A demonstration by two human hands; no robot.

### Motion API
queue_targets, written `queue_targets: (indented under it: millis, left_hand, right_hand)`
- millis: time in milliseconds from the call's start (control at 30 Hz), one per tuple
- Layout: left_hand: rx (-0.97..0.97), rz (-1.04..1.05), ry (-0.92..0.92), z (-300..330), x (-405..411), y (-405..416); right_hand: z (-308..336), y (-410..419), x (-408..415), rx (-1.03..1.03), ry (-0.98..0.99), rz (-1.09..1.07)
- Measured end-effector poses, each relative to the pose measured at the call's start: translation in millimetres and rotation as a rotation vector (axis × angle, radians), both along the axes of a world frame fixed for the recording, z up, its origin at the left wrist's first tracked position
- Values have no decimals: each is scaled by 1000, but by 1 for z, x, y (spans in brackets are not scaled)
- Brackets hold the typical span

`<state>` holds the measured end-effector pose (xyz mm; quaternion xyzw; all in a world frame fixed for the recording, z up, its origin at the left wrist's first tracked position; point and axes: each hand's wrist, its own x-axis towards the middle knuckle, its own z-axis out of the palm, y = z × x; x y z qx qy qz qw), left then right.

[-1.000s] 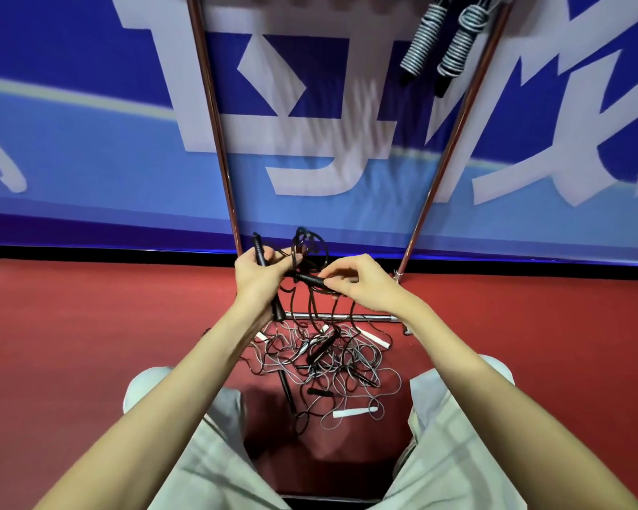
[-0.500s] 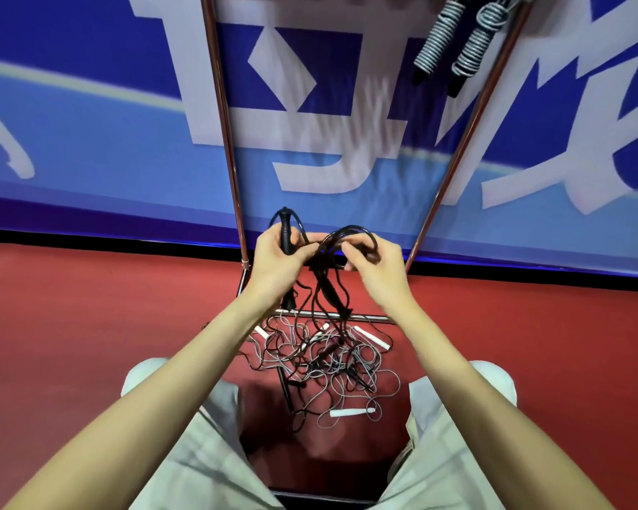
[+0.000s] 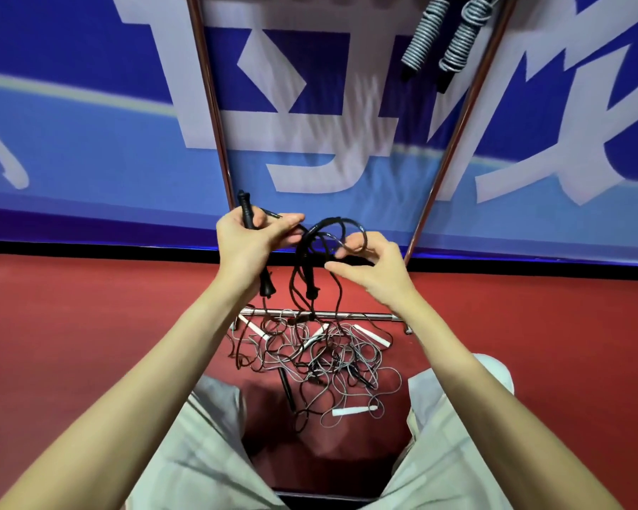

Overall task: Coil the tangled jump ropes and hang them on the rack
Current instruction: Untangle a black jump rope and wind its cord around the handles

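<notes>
1. The left hand (image 3: 249,242) is curled round a black handle (image 3: 247,211), which stands nearly upright with its top sticking out above the fist and its lower end (image 3: 267,287) hanging out below the palm.
2. The thumb and forefinger of that hand reach right and pinch the black rope (image 3: 332,230) where it leaves the handle.
3. The right hand (image 3: 374,265) is half open: its fingers are bent and spread, and the black rope's loop passes over the fingertips (image 3: 347,248). Whether the thumb presses on the rope cannot be told.
4. The loop arches between the two hands, in front of the lower edge of the blue banner (image 3: 89,141).
5. From the loop, black strands and a second black handle (image 3: 312,288) hang down toward the floor.
6. The tangled pile of ropes (image 3: 310,358), grey and black cords with white handles (image 3: 354,411) among them, lies on the red floor (image 3: 70,325) between the person's knees, just beside the rack's bottom bar (image 3: 365,316).
7. The rack's two slanted poles (image 3: 214,115) rise against the banner, one on each side of the hands.
8. Two coiled grey ropes (image 3: 424,35) hang at the top of the rack, beside the right pole.
</notes>
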<state>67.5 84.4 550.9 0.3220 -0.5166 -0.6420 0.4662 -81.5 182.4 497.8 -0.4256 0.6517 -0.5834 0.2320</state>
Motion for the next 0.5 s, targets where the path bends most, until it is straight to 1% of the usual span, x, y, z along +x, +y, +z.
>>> queue_targets:
  millis: [67,100,233,367,433,500]
  left_hand:
    - [-5,-2,14,7,-1,0]
    - [-5,-3,21,10,-1,0]
    - [-12,-14,35,12,-7,4]
    - [-31,43,39,12,-4,3]
    - [-14,82,51,12,-1,-2]
    - [14,94,57,11,1,-3]
  right_hand:
    - [-9,0,9,-37,-37,-126]
    - [-13,-1,14,-25,-39,-154]
    - [-19,-12,28,115,-5,-50]
    - [-18,-18,23,84,18,-39]
    - [-20,-14,18,62,16,-21]
    - [-22,-13,16,75,54,19]
